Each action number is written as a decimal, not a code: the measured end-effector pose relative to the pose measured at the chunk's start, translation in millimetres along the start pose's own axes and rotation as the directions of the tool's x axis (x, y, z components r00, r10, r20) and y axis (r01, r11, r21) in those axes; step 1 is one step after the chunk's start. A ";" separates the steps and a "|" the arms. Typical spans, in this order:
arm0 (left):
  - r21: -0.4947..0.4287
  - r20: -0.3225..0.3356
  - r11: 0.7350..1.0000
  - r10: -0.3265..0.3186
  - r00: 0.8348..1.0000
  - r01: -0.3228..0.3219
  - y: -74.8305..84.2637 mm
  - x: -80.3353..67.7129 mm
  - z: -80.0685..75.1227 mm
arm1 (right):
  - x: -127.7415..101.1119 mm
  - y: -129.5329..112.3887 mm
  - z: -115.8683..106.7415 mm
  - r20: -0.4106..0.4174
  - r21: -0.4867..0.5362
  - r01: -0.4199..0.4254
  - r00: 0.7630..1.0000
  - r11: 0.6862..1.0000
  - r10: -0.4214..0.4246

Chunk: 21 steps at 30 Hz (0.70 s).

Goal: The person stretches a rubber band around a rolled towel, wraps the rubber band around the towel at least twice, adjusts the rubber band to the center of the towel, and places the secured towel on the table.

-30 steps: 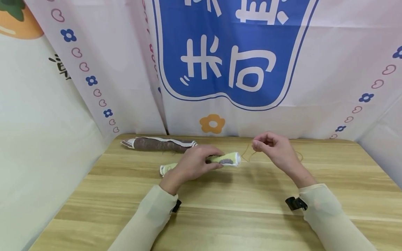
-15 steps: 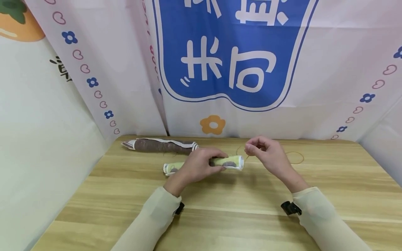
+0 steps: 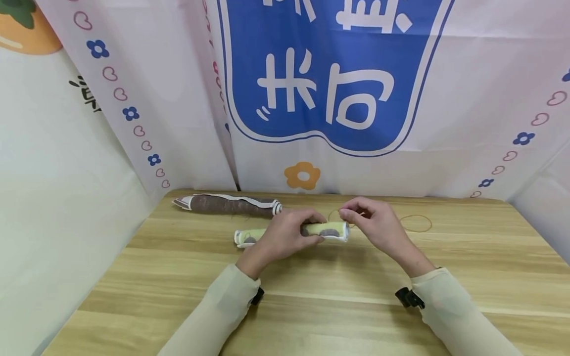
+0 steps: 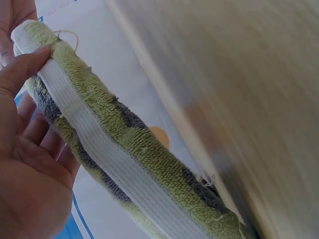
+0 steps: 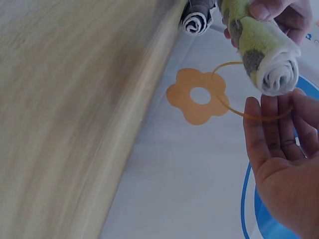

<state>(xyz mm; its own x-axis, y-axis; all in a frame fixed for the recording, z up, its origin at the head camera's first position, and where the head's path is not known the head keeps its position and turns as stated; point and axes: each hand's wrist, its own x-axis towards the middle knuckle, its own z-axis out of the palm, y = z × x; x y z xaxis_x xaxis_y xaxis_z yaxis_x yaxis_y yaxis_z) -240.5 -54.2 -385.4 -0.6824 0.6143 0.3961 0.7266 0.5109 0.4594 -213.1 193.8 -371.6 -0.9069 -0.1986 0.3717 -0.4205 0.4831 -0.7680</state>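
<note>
My left hand (image 3: 287,237) grips a rolled towel (image 3: 327,230), yellow-green with grey patches and a white border, just above the table. In the left wrist view its white band (image 4: 99,132) runs lengthwise, with my thumb laid across it near the far end. My right hand (image 3: 380,227) is just beyond the roll's right end, pinching a thin yellow-orange rubber band (image 5: 259,118) between thumb and fingers. The right wrist view shows that band as a loop beside the spiral end of the roll.
A brown rolled towel (image 3: 227,205) with white edging and a pointed left end lies at the table's (image 3: 311,306) back left. Another thin yellow loop (image 3: 431,225) lies right of my right hand. A printed cloth backdrop (image 3: 262,168) stands behind the table's back edge.
My right hand has moved left and slightly down with the rubber band, close to the roll's end. My left hand and the green roll have shifted slightly right.
</note>
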 end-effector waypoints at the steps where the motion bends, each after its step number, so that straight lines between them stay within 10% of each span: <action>1: -0.008 -0.003 1.000 -0.012 1.000 0.012 0.5 0.6 0.0 | 0.2 -0.4 0.0 0.000 -0.006 0.003 1.000 1.000 -0.003; 21: 0.057 -0.082 0.993 0.105 0.991 -0.101 -2.0 -0.4 1.8 | 0.8 -6.2 0.0 0.049 -0.032 0.227 0.973 0.973 -0.225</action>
<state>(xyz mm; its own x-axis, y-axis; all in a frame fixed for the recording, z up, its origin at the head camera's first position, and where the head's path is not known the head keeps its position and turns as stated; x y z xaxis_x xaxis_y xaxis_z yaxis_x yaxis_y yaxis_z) -241.5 -54.3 -387.9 -0.6065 0.6131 0.5062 0.7949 0.4798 0.3713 -211.2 190.6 -366.6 -0.7890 -0.3441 0.5090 -0.6144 0.4527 -0.6463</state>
